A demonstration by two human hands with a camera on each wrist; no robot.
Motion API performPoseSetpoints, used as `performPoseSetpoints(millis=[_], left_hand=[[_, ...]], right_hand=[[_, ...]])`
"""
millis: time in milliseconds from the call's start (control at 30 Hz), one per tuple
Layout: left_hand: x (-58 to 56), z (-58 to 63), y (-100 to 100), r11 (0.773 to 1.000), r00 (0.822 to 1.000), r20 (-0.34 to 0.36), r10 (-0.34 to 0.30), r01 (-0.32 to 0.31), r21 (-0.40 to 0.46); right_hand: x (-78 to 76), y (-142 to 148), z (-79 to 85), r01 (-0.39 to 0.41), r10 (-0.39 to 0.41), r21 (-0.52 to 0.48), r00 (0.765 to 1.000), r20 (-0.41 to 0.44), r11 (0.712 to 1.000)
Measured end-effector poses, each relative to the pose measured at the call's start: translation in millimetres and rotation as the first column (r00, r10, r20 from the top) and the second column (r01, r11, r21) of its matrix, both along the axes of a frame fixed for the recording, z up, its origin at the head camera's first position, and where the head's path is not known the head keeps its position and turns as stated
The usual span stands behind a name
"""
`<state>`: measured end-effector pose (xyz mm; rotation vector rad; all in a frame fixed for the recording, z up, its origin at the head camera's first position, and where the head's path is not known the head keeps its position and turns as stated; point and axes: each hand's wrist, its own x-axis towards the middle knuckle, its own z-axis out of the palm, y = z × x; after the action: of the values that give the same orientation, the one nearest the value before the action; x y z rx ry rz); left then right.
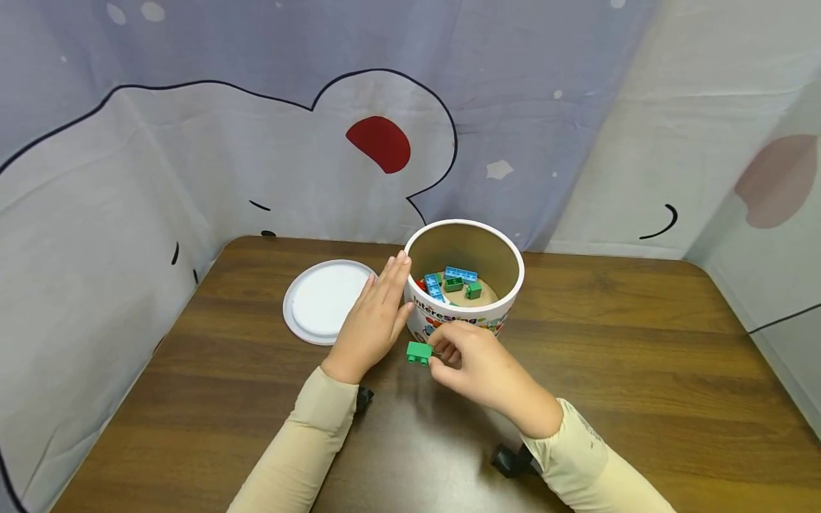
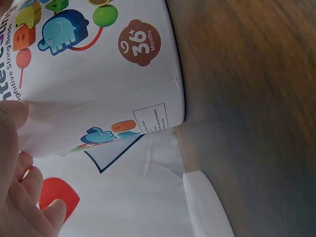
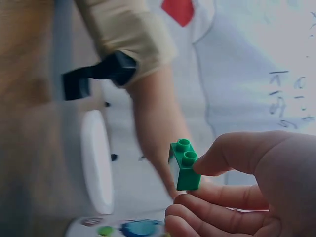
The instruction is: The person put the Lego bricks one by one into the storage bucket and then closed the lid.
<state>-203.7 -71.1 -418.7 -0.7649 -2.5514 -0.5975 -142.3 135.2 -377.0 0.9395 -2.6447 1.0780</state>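
A green two-stud building brick point(image 1: 419, 352) is pinched between the thumb and fingers of my right hand point(image 1: 471, 367), in front of the bucket. In the right wrist view the same brick point(image 3: 186, 167) shows its two studs beside the thumb tip. My left hand point(image 1: 375, 313) has its fingers straight and lies against the left side of a white printed bucket point(image 1: 420, 320). Inside that open bucket lie blue bricks point(image 1: 460, 274), green bricks point(image 1: 473, 291) and a bit of red. The left wrist view shows the thumb and fingers at the bucket's printed wall point(image 2: 103, 79).
A round white lid point(image 1: 321, 303) lies on the wooden table point(image 1: 628, 342), left of the bucket and partly behind the left hand. Behind the table hangs a printed cloth point(image 1: 269, 157). A black wrist mount point(image 1: 513, 461) sits under the right sleeve.
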Motion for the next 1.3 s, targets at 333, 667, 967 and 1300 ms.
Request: performPoseSetpoints(millis=[333,667,967,1300], left_hand=[[-1.0,-0.9,3,1.000,1.000,-0.003,-0.013,0.013,-0.001],[-4.9,-2.8,9,1.000,1.000,-0.011,-0.024,0.024,0.000],[-5.1,-2.8,9,1.000,1.000,-0.009,-0.022,0.022,-0.010],[-5.3,-2.5,9,1.000,1.000,-0.019,-0.022,0.022,-0.002]], right_hand=[[-1.2,20,23.0,0.024,-0.067,-0.202,0.975,-0.210,0.979],[-34.9,39,38.6,0.192,-0.245,-0.273,0.953,-0.177,0.943],[-66.8,40,29.6,0.372,-0.382,-0.132,0.922,-0.060,0.919],[-73.3,38,24.2,0.396,-0.415,-0.141,0.897,-0.150,0.907]])
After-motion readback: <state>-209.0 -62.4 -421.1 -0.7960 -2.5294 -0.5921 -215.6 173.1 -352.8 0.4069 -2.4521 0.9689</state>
